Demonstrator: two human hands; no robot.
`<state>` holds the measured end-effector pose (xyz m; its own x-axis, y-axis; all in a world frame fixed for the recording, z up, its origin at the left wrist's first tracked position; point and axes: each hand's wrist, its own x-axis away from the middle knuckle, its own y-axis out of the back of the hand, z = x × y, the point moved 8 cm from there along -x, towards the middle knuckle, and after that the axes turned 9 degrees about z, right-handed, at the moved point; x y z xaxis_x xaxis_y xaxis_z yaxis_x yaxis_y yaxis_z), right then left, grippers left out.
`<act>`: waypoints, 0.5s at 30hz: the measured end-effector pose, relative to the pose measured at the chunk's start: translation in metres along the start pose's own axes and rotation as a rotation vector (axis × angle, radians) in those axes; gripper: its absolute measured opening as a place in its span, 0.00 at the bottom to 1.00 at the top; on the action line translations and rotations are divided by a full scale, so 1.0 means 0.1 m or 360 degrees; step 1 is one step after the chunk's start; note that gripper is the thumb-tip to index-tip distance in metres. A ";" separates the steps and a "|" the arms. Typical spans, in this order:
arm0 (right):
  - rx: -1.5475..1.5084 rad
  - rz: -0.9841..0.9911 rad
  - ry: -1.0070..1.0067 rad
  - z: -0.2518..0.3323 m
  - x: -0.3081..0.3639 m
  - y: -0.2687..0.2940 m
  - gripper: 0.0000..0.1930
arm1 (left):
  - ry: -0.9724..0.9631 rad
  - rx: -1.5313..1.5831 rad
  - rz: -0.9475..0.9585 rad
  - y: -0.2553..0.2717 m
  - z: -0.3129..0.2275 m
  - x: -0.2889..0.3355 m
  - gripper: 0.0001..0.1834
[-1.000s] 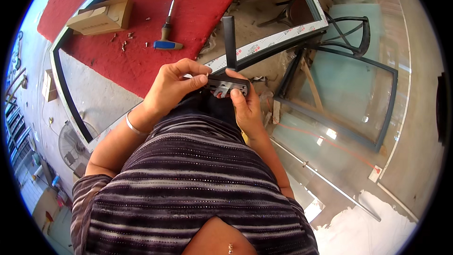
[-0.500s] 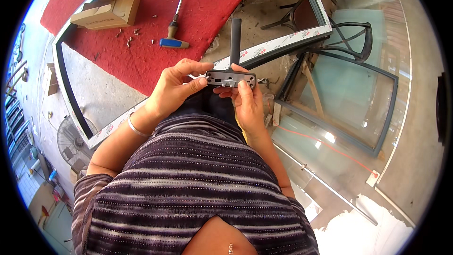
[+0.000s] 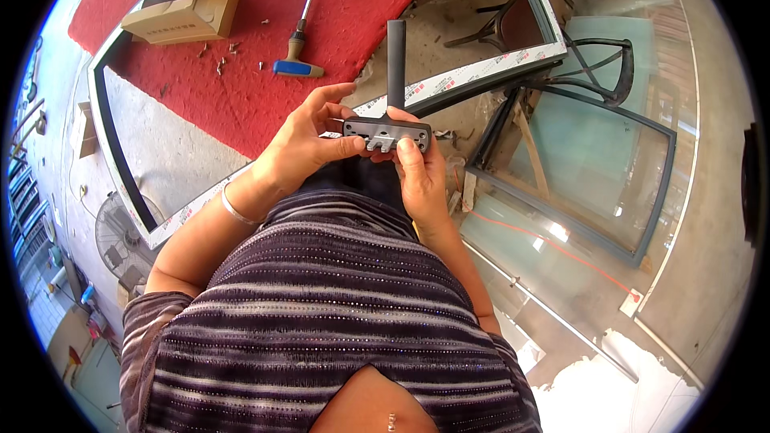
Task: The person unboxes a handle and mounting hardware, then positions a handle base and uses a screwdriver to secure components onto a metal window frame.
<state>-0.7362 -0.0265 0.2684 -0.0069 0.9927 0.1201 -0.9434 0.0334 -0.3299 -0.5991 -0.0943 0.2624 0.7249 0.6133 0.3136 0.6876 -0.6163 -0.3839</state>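
In front of my waist I hold a dark grey window handle [image 3: 396, 72], its lever pointing away from me and the underside of its base facing up. My right hand [image 3: 419, 172] grips the right part of the base, thumb on the face and fingers beneath. At the base's left end is my left hand [image 3: 289, 144], its thumb pressed on the face by the metal prongs, the index finger lifted and the other fingers curled partly behind. A pistol-shaped screwdriver [image 3: 297, 66] with a blue and grey grip lies beyond on the red carpet [image 3: 265, 104].
A large white-filmed window frame [image 3: 449, 84] spans the area ahead of me. An open cardboard box [image 3: 184, 20] and several screws [image 3: 220, 66] are on the carpet. A fan [image 3: 120, 236] stands at left; a dark glazed sash [image 3: 670, 184] and a chair [image 3: 618, 72] are at right.
My left thumb has slid from the base's left edge onto its face, and my left index finger has lifted away. The handle has shifted slightly left and tilted a little.
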 end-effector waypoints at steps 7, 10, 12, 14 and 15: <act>0.0055 0.0034 0.0018 0.01 -0.02 -0.02 0.20 | 0.0019 0.0157 -0.0083 0.04 0.06 0.02 0.37; 0.0039 0.0071 0.0030 0.03 -0.03 -0.07 0.20 | 0.0010 0.0140 -0.0119 0.04 0.06 0.03 0.35; 0.0029 0.0077 0.0025 0.04 -0.04 -0.08 0.20 | -0.0002 0.0114 -0.0186 0.06 0.05 0.04 0.35; 0.0015 0.0047 -0.0014 0.02 -0.05 -0.09 0.21 | -0.0018 0.0092 -0.0218 0.07 0.05 0.03 0.35; 0.0018 0.0053 -0.0012 0.02 -0.05 -0.10 0.21 | -0.0043 0.0069 -0.0248 0.08 0.05 0.05 0.35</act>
<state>-0.7274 -0.0317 0.2734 -0.0407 0.9924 0.1163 -0.9464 -0.0009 -0.3231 -0.5902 -0.0938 0.2569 0.6076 0.7135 0.3489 0.7889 -0.4909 -0.3697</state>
